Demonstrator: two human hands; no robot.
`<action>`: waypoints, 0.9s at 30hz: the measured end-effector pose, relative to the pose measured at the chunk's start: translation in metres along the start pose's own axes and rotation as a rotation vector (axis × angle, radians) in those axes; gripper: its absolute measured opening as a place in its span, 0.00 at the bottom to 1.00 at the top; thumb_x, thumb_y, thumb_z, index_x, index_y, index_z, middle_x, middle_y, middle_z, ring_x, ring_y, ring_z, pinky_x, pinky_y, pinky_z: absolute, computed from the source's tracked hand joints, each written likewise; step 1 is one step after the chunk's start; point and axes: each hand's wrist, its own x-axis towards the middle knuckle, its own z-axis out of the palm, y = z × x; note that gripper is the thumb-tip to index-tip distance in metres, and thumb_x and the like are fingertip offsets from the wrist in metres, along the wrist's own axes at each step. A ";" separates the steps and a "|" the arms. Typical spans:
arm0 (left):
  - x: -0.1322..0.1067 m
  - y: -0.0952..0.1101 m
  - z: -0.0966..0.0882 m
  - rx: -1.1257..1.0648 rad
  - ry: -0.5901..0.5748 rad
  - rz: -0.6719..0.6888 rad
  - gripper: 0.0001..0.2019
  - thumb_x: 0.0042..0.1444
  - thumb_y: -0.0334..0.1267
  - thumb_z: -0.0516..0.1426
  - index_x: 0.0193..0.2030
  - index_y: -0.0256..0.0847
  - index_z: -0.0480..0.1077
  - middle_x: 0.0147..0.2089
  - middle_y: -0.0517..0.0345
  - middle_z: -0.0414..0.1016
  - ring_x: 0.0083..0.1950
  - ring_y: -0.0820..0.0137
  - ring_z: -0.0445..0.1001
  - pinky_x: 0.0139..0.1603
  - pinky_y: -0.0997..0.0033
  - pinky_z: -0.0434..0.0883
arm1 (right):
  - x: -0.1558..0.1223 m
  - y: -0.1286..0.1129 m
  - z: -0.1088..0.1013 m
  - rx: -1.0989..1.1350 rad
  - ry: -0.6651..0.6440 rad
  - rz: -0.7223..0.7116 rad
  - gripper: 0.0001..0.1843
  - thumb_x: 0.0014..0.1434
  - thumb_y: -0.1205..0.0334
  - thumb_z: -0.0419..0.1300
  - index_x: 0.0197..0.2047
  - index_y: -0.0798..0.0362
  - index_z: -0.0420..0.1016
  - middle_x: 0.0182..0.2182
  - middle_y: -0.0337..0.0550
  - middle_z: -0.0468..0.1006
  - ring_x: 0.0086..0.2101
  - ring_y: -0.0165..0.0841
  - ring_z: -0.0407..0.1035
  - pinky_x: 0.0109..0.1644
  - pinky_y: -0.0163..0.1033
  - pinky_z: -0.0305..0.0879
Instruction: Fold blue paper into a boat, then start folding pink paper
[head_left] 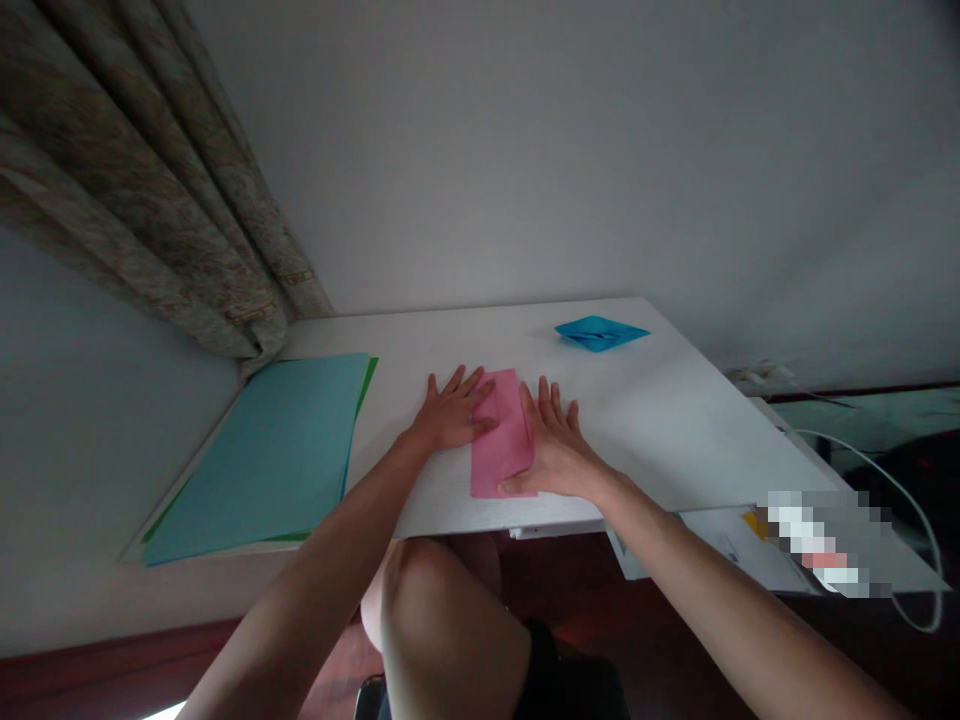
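A folded sheet of pink paper (501, 450) lies flat on the white table, its long side running away from me. My left hand (452, 412) rests on its left edge, fingers spread, with some fingertips and the thumb on the paper. On the right edge lies my right hand (556, 445), its fingers stretched out and its thumb on the near part of the sheet. Part of the right edge is hidden under that hand. Farther back to the right sits a blue folded paper boat (600, 333), apart from both hands.
A stack of large blue-green paper sheets (277, 450) covers the table's left end, with green sheets showing beneath. A patterned curtain (150, 180) hangs at the left. An open drawer with papers (739, 545) juts out below the right side, near a white cable (911, 500).
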 end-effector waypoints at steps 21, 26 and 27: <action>0.000 -0.003 -0.001 -0.024 -0.030 0.002 0.41 0.63 0.56 0.49 0.76 0.46 0.36 0.78 0.55 0.32 0.78 0.52 0.31 0.70 0.28 0.34 | 0.095 0.028 -0.016 0.040 0.075 0.217 0.75 0.44 0.23 0.59 0.74 0.58 0.21 0.72 0.70 0.26 0.69 0.62 0.19 0.66 0.70 0.25; 0.001 -0.004 0.001 -0.009 -0.033 0.011 0.41 0.63 0.57 0.49 0.76 0.46 0.35 0.78 0.55 0.33 0.78 0.52 0.30 0.70 0.28 0.35 | 0.122 0.035 -0.018 0.053 0.129 0.275 0.75 0.45 0.23 0.58 0.74 0.62 0.23 0.72 0.73 0.32 0.70 0.62 0.23 0.67 0.69 0.27; 0.001 -0.004 0.001 -0.007 -0.031 0.013 0.41 0.63 0.58 0.49 0.76 0.46 0.35 0.78 0.55 0.33 0.78 0.52 0.30 0.70 0.28 0.35 | 0.126 0.036 -0.018 0.046 0.143 0.281 0.74 0.45 0.23 0.58 0.74 0.63 0.24 0.72 0.73 0.33 0.70 0.63 0.25 0.67 0.68 0.28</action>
